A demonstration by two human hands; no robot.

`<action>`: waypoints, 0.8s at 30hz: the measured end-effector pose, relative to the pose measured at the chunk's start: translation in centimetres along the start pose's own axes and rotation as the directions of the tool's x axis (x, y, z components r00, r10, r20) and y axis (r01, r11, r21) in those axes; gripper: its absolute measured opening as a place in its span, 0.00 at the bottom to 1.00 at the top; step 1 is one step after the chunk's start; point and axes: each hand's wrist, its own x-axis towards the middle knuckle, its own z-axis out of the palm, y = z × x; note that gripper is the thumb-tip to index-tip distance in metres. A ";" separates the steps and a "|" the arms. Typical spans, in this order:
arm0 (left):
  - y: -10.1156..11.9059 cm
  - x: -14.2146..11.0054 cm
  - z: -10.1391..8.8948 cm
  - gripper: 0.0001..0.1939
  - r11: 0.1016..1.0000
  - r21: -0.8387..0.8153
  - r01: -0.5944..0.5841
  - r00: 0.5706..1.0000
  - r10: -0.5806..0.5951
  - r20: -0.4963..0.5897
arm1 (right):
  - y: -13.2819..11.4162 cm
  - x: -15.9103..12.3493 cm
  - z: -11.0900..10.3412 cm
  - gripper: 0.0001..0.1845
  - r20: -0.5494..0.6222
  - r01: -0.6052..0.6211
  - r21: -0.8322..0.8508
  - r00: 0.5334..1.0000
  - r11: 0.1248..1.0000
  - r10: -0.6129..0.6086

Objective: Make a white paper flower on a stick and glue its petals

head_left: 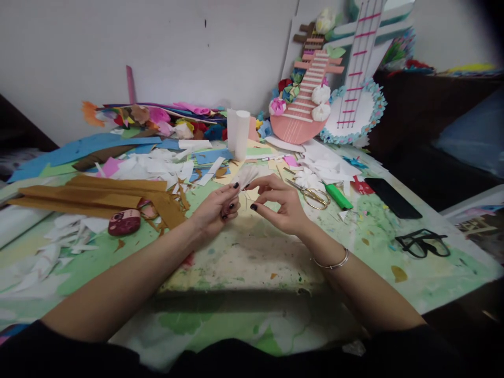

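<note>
A small bunch of white crepe paper petals point(247, 176), gathered at its base, points up and away from me. My left hand point(218, 207) is closed around that base, with the thumb on top and the fingers curled beneath. Just to the right, my right hand point(277, 202) has its thumb and fingers drawn together beside the gathered end. A thin strand, wire or thread, runs from the base toward these fingertips; its exact hold is too fine to see clearly. Gold-handled scissors point(316, 198) lie beyond my right hand, near a white paper flower point(308, 177).
White paper scraps point(145, 168) and brown crepe strips point(94, 195) spread leftward, beside a dark red patterned object point(124, 222). A white roll point(241, 135) stands behind. On the right lie a green-handled tool point(337, 196), a phone point(392, 198) and glasses point(423, 244). Flower-trimmed cardboard instruments point(301, 123) lean at the back.
</note>
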 end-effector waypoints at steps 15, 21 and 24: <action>-0.4 -0.2 0.5 0.12 0.998 0.061 0.030 0.998 -0.034 0.057 | 1.3 0.0 1.0 0.15 -0.006 -0.475 0.561 0.816 0.678 0.577; -1.0 0.1 0.4 0.13 0.994 0.068 -0.083 0.996 0.080 0.047 | 1.2 0.0 1.8 0.20 0.027 -0.509 0.475 0.824 0.718 0.566; -1.0 0.1 0.4 0.13 0.986 0.123 -0.115 0.993 0.115 0.001 | 1.3 -0.2 2.1 0.16 -0.042 -0.470 0.309 0.862 0.827 0.506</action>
